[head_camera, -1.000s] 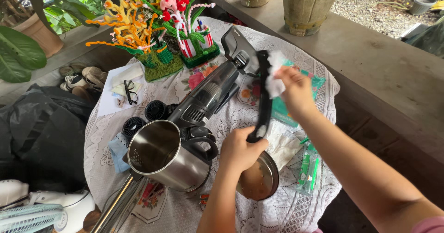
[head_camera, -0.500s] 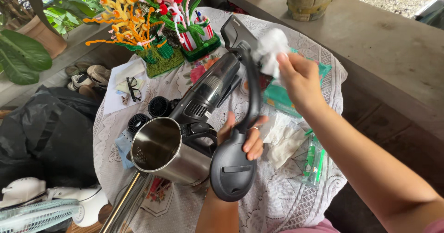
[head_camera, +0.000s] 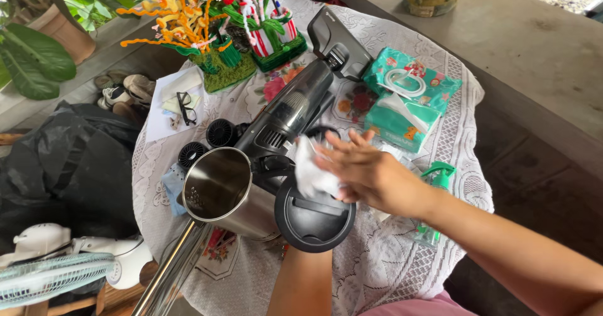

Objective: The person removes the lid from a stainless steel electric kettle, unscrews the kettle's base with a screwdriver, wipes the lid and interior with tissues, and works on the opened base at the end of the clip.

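A steel kettle (head_camera: pixel 217 193) lies tilted on the table with its mouth facing me and its black lid (head_camera: pixel 314 219) swung open toward me. My right hand (head_camera: pixel 370 175) presses a crumpled white tissue (head_camera: pixel 311 171) against the kettle where the lid joins the body. My left forearm (head_camera: pixel 301 278) reaches up from below. That hand is hidden behind the lid, where it held the kettle's handle a moment ago. A dark grey handheld vacuum cleaner (head_camera: pixel 295 106) lies just behind the kettle.
The round table wears a white lace cloth (head_camera: pixel 377 259). On it are a green tissue pack (head_camera: pixel 408 96), a green pump bottle (head_camera: pixel 436 178), artificial flowers (head_camera: pixel 188 21), glasses (head_camera: pixel 186 107) and black round filters (head_camera: pixel 220 132). A white fan (head_camera: pixel 50 272) and a black bag (head_camera: pixel 69 165) are at left.
My right hand has brought the tissue down from up near the vacuum's head to the kettle's lid joint. The lid has dropped toward me and now covers my left hand.
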